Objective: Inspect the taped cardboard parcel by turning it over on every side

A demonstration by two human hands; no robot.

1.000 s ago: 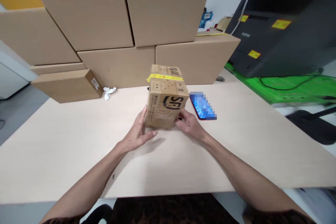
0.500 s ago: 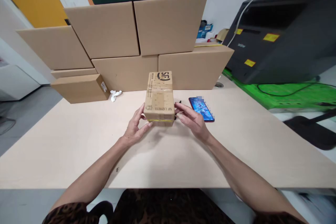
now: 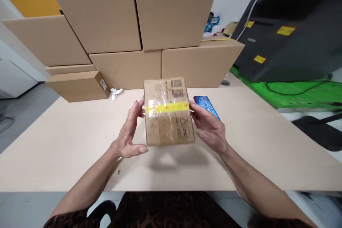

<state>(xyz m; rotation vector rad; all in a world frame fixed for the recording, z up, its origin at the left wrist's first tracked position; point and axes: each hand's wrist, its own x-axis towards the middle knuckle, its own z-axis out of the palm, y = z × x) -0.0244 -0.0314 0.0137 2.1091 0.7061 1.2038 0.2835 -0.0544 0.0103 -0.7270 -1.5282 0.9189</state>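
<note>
A small brown cardboard box (image 3: 168,124) is raised off the table, with its shadow on the tabletop below. Yellow tape runs across the face turned toward me, and QR codes and printed marks show on its right side. My left hand (image 3: 130,131) grips it from the left, fingertips behind the edge and thumb stretched out near the lower corner. From the right, my right hand (image 3: 210,126) holds the box, fingers at its side edge. The far ends of the fingers on both hands are partly hidden. Behind my right hand lies a phone (image 3: 207,105) with a lit screen.
Large cardboard boxes (image 3: 176,17) are stacked along the back of the table (image 3: 66,149). A flatter box (image 3: 77,87) and crumpled white tissue (image 3: 116,93) lie at back left. A dark printer (image 3: 288,42) stands on a green surface (image 3: 267,94) at right, near a black stand base (image 3: 317,133).
The box has tipped up and come closer, so its taped face now shows instead of the SF Express printing. Both hands have spread slightly apart with it.
</note>
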